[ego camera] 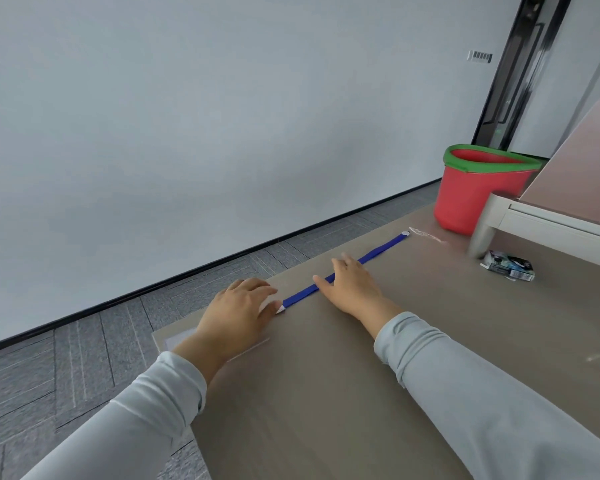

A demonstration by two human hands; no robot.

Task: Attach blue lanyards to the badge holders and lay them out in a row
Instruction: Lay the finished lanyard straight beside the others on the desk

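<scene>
1. The room has a plain pale wall, a grey carpet floor (pixel 94 355) and a dark door frame at the far right. A brown counter (pixel 326 393) carries the work.
2. A blue lanyard (pixel 378 253) lies stretched in a straight line across the far part of the counter, running from near the left hand out toward the far edge, where it ends in a small pale fitting.
3. A clear badge holder (pixel 250 348) lies flat near the counter's left corner, mostly covered by the left hand; only its faint edges show.
4. The left hand (pixel 238 318) rests palm down on the badge holder, fingers (pixel 257 289) loosely curled together, beside the lanyard's near white tip. Whether they pinch that tip cannot be told.
5. The right hand (pixel 352 287) lies palm down across the middle of the lanyard, fingers spread and flat, pressing the strap to the counter.
6. A red bucket (pixel 471 199) with a green rim stands at the far end of the counter. A small printed packet (pixel 510 266) lies well to the right.
</scene>
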